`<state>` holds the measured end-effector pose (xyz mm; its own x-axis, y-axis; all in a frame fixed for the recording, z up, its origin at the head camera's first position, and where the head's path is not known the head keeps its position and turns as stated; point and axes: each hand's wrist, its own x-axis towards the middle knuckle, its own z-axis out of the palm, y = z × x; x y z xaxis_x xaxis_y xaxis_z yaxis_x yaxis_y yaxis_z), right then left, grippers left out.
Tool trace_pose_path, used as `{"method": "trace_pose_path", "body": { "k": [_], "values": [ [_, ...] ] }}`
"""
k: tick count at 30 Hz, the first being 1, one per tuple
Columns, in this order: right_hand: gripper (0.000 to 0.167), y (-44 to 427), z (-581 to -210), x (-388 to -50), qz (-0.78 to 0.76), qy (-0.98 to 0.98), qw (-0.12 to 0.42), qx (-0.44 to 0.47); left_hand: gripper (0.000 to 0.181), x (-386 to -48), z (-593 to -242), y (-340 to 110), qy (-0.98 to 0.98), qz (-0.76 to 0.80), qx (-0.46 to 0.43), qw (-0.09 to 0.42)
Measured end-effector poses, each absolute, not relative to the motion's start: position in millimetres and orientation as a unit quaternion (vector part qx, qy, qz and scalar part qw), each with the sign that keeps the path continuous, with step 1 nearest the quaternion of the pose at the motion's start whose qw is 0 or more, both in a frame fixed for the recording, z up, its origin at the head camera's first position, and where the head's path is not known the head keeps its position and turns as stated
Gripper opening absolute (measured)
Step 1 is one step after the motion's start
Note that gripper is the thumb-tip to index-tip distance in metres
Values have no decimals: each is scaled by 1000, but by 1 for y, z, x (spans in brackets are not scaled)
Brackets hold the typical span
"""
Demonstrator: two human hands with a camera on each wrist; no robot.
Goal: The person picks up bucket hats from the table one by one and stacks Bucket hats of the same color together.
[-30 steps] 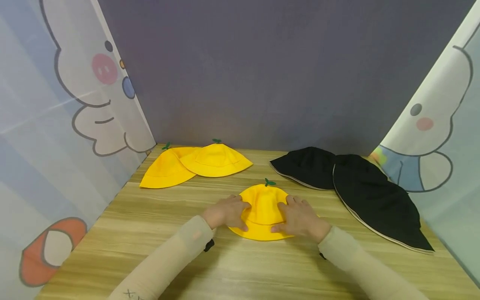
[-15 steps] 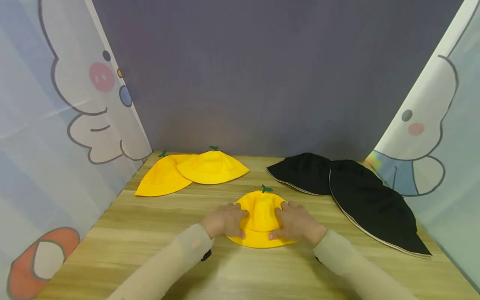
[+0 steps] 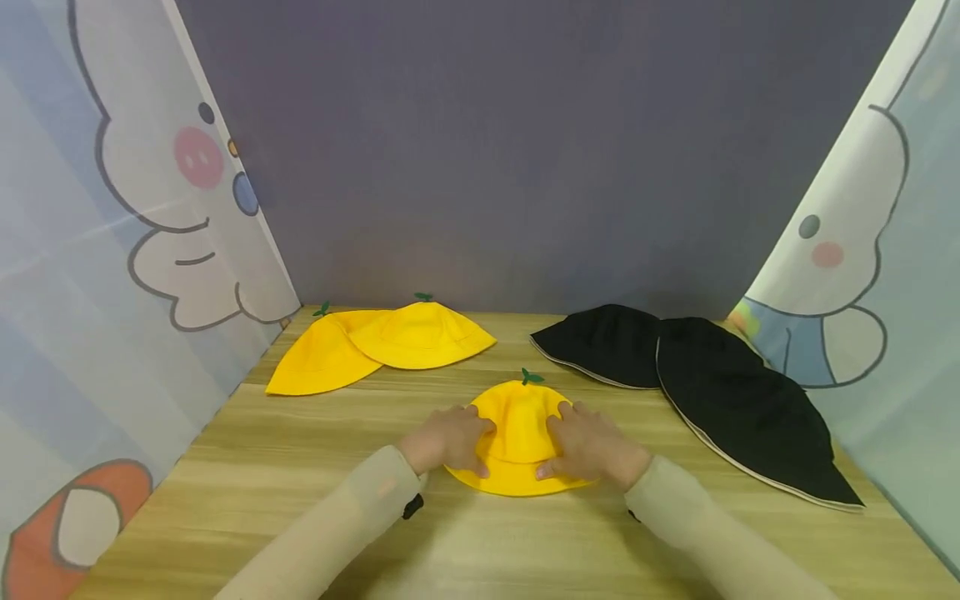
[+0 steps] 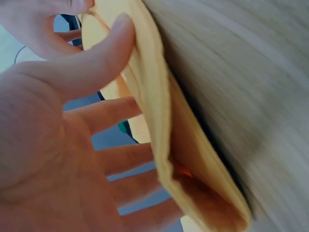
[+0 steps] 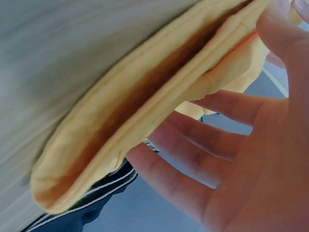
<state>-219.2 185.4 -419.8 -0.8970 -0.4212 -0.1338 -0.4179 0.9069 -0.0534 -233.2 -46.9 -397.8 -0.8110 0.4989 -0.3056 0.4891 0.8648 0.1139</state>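
A yellow bucket hat (image 3: 517, 429) with a green sprout on top lies folded flat on the table, brim toward me. On its left side rests my left hand (image 3: 447, 439), thumb (image 4: 113, 46) laid on the brim and the other fingers spread, fairly straight, against the cloth. My right hand (image 3: 596, 446) touches the right side likewise, with its fingers (image 5: 178, 154) extended along the fabric. Both wrist views show the two layers of the brim slightly apart at the edge. In the head view, the far fingers of both hands are partly hidden.
Two yellow hats (image 3: 423, 337) overlap at the back left of the wooden table (image 3: 247, 467). At the right, two black hats (image 3: 742, 408) with pale edging overlap. A dark grey panel (image 3: 487, 158) stands behind, with printed cartoon curtains (image 3: 67, 333) at both sides.
The head view has tilted slightly, so the whole scene sits a little lower and further left. Both hands keep their places on the yellow hat.
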Motion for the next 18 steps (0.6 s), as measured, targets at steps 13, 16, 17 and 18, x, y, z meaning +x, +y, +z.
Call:
{"method": "trace_pose_path", "body": {
  "k": [13, 16, 17, 18],
  "values": [
    [76, 181, -409, -223, -8, 973, 97, -210, 61, -242, -399, -49, 960, 27, 242, 140],
    [76, 181, -410, -223, -5, 973, 102, -208, 60, -244, -400, -52, 960, 42, 245, 132],
    [76, 181, -410, -223, -3, 973, 103, -207, 59, -245, -399, -52, 959, 47, 247, 129],
    [76, 181, -411, -223, 0, 973, 104, -204, 59, -246, -399, -53, 958, 55, 249, 128]
  ]
}}
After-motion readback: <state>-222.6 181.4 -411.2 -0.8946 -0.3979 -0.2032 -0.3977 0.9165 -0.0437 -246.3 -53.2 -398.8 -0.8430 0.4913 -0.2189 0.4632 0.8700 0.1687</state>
